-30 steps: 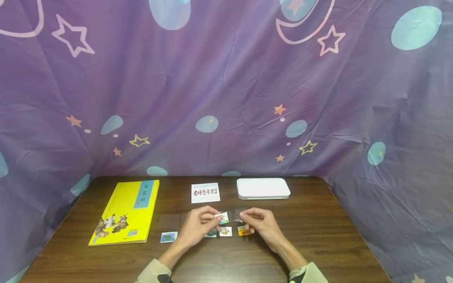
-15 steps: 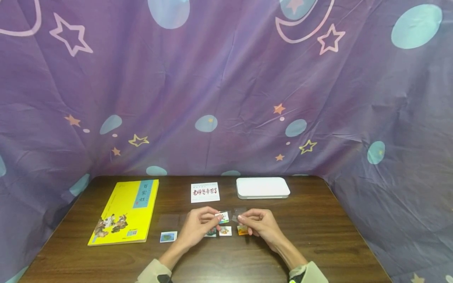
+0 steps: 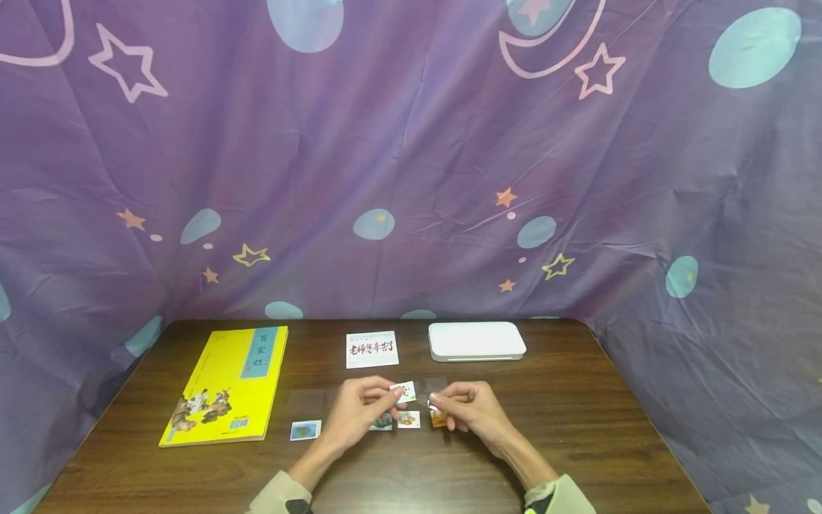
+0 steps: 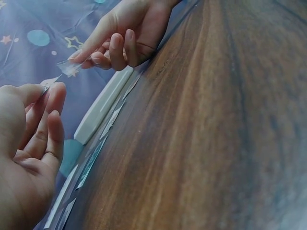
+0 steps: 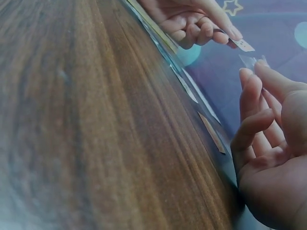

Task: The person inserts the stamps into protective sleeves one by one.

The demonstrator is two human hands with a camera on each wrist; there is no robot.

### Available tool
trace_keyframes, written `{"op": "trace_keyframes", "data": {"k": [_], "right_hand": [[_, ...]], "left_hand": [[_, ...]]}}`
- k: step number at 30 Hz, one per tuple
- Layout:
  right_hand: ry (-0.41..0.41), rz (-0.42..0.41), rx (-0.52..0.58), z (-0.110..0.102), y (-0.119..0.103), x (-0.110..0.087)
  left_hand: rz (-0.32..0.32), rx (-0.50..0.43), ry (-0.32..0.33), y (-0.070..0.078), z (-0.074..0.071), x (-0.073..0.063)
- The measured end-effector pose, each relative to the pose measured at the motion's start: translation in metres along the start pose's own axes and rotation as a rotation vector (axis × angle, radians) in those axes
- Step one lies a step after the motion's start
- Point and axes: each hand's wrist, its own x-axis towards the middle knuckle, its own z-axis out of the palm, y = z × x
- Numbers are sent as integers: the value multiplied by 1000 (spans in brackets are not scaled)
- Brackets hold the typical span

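Note:
Between thumb and fingertips, my left hand (image 3: 359,407) pinches a small white stamp (image 3: 404,392) with a dark and green picture. A clear plastic sleeve (image 4: 68,67) is pinched by my right hand (image 3: 474,408), its free edge pointing at the stamp. Only a narrow gap parts the sleeve from the stamp in the right wrist view. Both hands are raised over the table. Below them lie a white stamp with an orange picture (image 3: 408,420), an orange stamp (image 3: 438,418) partly behind the right fingers, and a dark green stamp (image 3: 382,422) partly covered by the left hand.
On the wooden table (image 3: 411,471), a blue stamp (image 3: 305,430) lies left of my left hand, below a faint clear sleeve (image 3: 307,401). Farther left is a yellow book (image 3: 225,385). A white card with red writing (image 3: 372,350) and a flat white case (image 3: 477,341) are at the back.
My right hand has shifted slightly left, bringing the clear sleeve's edge closer to the stamp. The stamp has tilted a little in my left fingers, which stay in nearly the same place.

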Motion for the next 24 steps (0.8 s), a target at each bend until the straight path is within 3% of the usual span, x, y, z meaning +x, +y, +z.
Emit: {"op": "trace_keyframes", "data": {"k": [15, 24], "right_hand": [[-27, -10, -53, 2, 0, 0], [-26, -4, -57, 1, 1, -1]], "left_hand": [[14, 67, -6, -4, 3, 0], [23, 51, 10, -5, 2, 0]]}}
